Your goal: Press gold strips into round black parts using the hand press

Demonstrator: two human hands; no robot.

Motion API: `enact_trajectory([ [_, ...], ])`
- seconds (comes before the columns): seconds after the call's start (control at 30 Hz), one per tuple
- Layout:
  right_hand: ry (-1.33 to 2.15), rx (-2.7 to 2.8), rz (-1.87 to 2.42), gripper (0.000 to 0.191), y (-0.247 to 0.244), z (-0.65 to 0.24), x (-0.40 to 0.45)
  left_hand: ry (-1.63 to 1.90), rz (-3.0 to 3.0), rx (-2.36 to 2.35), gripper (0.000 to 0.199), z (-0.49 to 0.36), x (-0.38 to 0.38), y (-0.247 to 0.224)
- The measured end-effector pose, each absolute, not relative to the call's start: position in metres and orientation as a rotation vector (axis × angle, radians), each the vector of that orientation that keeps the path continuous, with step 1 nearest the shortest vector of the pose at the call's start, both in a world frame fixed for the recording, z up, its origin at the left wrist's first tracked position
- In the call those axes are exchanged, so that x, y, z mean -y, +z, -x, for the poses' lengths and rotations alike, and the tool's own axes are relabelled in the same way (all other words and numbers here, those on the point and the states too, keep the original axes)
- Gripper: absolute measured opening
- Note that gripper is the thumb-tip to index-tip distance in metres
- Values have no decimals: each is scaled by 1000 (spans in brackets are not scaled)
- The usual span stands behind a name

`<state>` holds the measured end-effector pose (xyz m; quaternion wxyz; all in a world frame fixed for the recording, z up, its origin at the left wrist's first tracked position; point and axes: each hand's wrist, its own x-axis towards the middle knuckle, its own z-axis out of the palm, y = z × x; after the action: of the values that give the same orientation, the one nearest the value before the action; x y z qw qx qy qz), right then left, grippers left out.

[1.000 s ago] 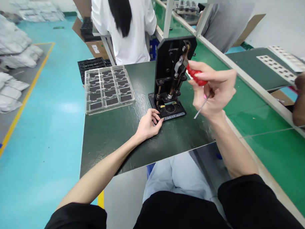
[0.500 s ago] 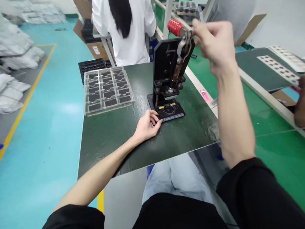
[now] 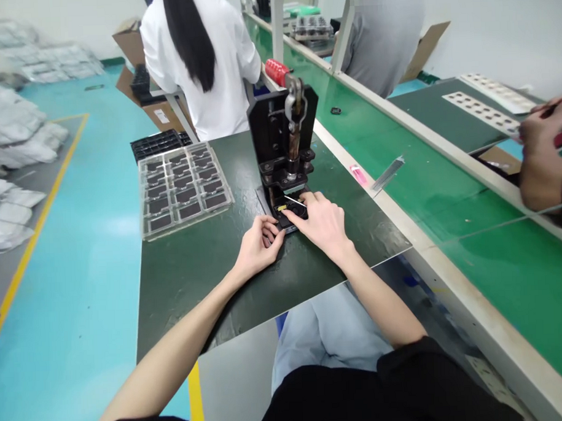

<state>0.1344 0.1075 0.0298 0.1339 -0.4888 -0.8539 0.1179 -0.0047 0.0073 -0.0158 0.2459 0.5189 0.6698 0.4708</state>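
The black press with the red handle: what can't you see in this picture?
Head view:
- The middle of the press's base: hidden under the right hand.
- The dark pieces in the clear tray: too small to tell what they are.
- What the co-worker's hands hold: cut off by the right edge.

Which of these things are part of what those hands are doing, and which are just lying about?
Part of the work: left hand, right hand, black bench press with red lever grip, clear tray of dark pieces.

Just lying about: pink item, metal strip on the green bench, white bags on the floor.
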Motion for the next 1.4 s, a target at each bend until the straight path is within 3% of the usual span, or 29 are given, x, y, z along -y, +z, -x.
enact_trajectory([
  [0.23, 620, 2307, 1196, 36, 42, -152, -111, 1259, -1445, -1855, 28, 11, -5, -14],
  [0.43, 878, 2063, 1106, 29, 26, -270, -48, 1234, -1476, -1901, 33, 17, -3, -11],
  [0.6, 337, 1706, 1679, 37, 26, -396, -27, 1226, -1451, -1935, 36, 20, -4, -10],
  [0.7, 13, 1637, 1867, 45, 26, -445, -70, 1220, -1425, -1948, 38, 20, -6, -8],
  [0.9, 118, 1769, 2051, 29, 19, -433, -217, 1205, -1436, -1964, 38, 21, -7, -6],
  [1.1, 58, 1792, 2048, 35, 21, -390, -332, 1178, -1504, -1953, 35, 22, -7, -6],
  [1.4, 58, 1667, 2160, 45, 13, -408, -368, 1185, -1561, -1927, 31, 24, -8, -9],
])
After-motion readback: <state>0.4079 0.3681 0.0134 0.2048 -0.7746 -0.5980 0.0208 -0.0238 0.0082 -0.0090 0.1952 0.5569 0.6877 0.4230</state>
